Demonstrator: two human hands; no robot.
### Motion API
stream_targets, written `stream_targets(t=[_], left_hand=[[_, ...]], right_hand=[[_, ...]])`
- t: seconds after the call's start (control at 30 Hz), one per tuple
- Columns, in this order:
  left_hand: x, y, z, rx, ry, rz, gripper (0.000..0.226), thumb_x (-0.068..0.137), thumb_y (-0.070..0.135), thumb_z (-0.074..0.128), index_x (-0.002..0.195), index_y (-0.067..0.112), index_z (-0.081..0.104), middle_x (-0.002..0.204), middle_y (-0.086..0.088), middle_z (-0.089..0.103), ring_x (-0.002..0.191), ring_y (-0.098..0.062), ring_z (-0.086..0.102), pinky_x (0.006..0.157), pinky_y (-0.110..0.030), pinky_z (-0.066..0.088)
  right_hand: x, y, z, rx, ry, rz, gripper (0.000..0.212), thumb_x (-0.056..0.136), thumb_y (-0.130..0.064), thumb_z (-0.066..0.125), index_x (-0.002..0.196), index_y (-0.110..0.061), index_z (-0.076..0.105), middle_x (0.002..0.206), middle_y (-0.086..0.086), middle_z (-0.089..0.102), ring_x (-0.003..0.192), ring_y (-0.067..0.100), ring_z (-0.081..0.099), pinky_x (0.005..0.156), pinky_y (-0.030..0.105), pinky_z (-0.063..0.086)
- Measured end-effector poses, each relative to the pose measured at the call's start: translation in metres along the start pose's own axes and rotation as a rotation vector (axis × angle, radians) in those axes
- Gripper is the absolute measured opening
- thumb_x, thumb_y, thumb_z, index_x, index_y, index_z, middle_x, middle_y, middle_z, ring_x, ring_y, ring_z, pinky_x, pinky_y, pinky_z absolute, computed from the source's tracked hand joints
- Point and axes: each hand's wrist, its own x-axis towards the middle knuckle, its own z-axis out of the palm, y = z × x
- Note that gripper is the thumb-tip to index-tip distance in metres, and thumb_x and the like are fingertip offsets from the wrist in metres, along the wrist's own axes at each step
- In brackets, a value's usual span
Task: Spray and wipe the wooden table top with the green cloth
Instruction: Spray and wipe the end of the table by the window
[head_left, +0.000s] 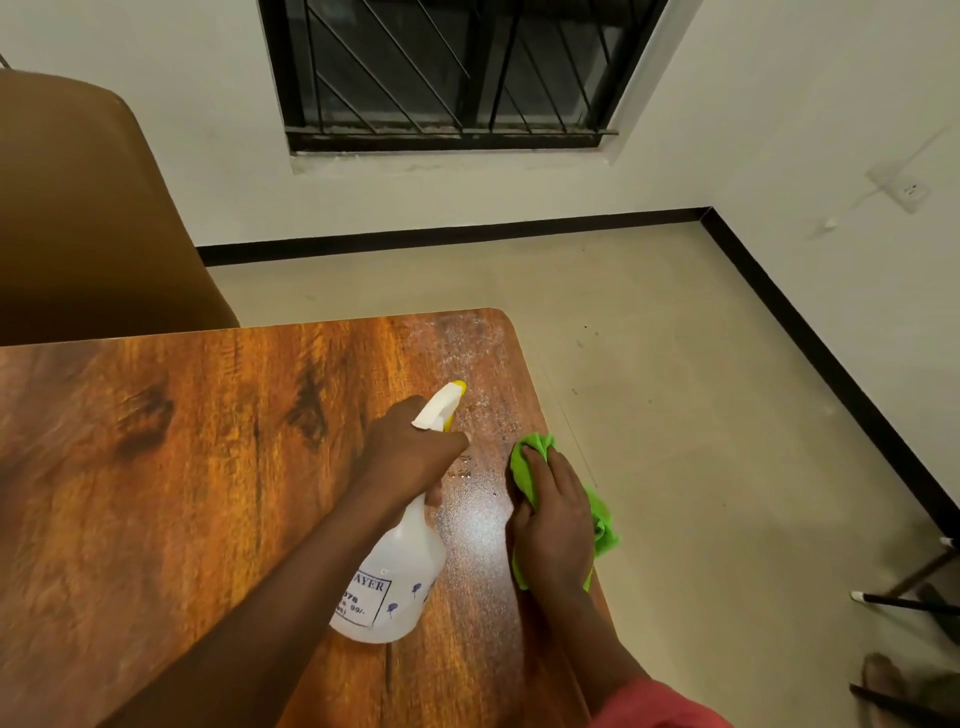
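The wooden table top (182, 467) fills the lower left of the head view. Spray droplets cover a strip along its right side. My left hand (410, 452) grips the neck and trigger of a white spray bottle (389, 587) with a yellow nozzle, tilted above the table and pointing toward the far right corner. My right hand (553, 514) rests on the green cloth (602, 525), fingers curled over its top, at the table's right edge. Part of the cloth hangs over that edge.
A brown chair back (88, 218) stands beyond the table's far left edge. Chair legs (904, 597) show at the right on the beige floor. A barred window (452, 73) is in the wall ahead.
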Motion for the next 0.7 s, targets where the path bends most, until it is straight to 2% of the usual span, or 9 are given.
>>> stream_targets(t=[0.07, 0.13, 0.27, 0.37, 0.5, 0.6, 0.7], left_hand=[[0.002, 0.002, 0.000, -0.017, 0.016, 0.001, 0.017, 0.079, 0.010, 0.064, 0.090, 0.021, 0.058, 0.073, -0.017, 0.060, 0.032, -0.022, 0.045, 0.051, -0.032, 0.044], [0.004, 0.007, -0.003, -0.039, 0.047, -0.006, 0.023, 0.079, 0.009, 0.064, 0.086, 0.028, 0.052, 0.076, -0.018, 0.060, 0.034, -0.021, 0.045, 0.052, -0.032, 0.044], [0.011, 0.022, -0.013, -0.078, 0.098, 0.033, 0.027, 0.081, 0.009, 0.065, 0.078, 0.029, 0.048, 0.077, -0.019, 0.061, 0.033, -0.018, 0.044, 0.050, -0.030, 0.043], [0.013, 0.029, -0.018, -0.075, 0.125, 0.070, 0.031, 0.083, 0.009, 0.064, 0.074, 0.030, 0.044, 0.077, -0.019, 0.058, 0.035, -0.019, 0.045, 0.051, -0.030, 0.043], [0.008, 0.022, -0.025, -0.113, 0.086, 0.072, 0.028, 0.084, 0.016, 0.069, 0.090, 0.032, 0.048, 0.083, -0.017, 0.059, 0.042, -0.024, 0.048, 0.052, -0.032, 0.044], [0.007, 0.008, -0.032, -0.154, 0.071, 0.041, 0.037, 0.084, 0.016, 0.069, 0.109, 0.033, 0.048, 0.083, -0.016, 0.058, 0.040, -0.020, 0.047, 0.050, -0.030, 0.044], [0.006, -0.006, -0.038, -0.122, 0.077, 0.034, 0.041, 0.084, 0.013, 0.068, 0.112, 0.036, 0.049, 0.078, -0.014, 0.058, 0.040, -0.019, 0.047, 0.052, -0.031, 0.045]], right_hand=[[0.001, -0.001, 0.000, 0.000, -0.002, -0.007, 0.061, 0.072, -0.022, 0.041, 0.131, -0.018, 0.057, 0.137, 0.007, 0.053, 0.124, 0.028, 0.050, 0.101, 0.043, 0.044], [0.000, 0.000, 0.000, -0.007, 0.003, -0.009, 0.061, 0.070, -0.018, 0.048, 0.130, -0.018, 0.058, 0.137, 0.007, 0.053, 0.124, 0.028, 0.050, 0.101, 0.042, 0.043], [0.000, 0.001, 0.000, -0.015, 0.021, -0.009, 0.062, 0.071, -0.021, 0.043, 0.130, -0.019, 0.058, 0.137, 0.006, 0.054, 0.124, 0.027, 0.050, 0.102, 0.041, 0.043], [0.000, 0.002, 0.001, -0.013, 0.015, 0.001, 0.063, 0.068, -0.016, 0.050, 0.131, -0.019, 0.058, 0.137, 0.007, 0.053, 0.125, 0.028, 0.050, 0.102, 0.042, 0.041], [0.013, 0.003, 0.002, 0.010, -0.035, 0.016, 0.065, 0.071, -0.011, 0.054, 0.135, -0.021, 0.054, 0.142, 0.006, 0.049, 0.129, 0.026, 0.045, 0.105, 0.040, 0.038], [0.042, -0.001, 0.005, 0.033, -0.041, 0.017, 0.065, 0.075, -0.005, 0.060, 0.137, -0.020, 0.051, 0.145, 0.006, 0.045, 0.132, 0.026, 0.042, 0.107, 0.041, 0.038], [0.063, -0.016, 0.016, 0.044, -0.028, 0.030, 0.063, 0.074, -0.002, 0.059, 0.136, -0.013, 0.052, 0.143, 0.013, 0.046, 0.130, 0.030, 0.043, 0.106, 0.043, 0.039]])
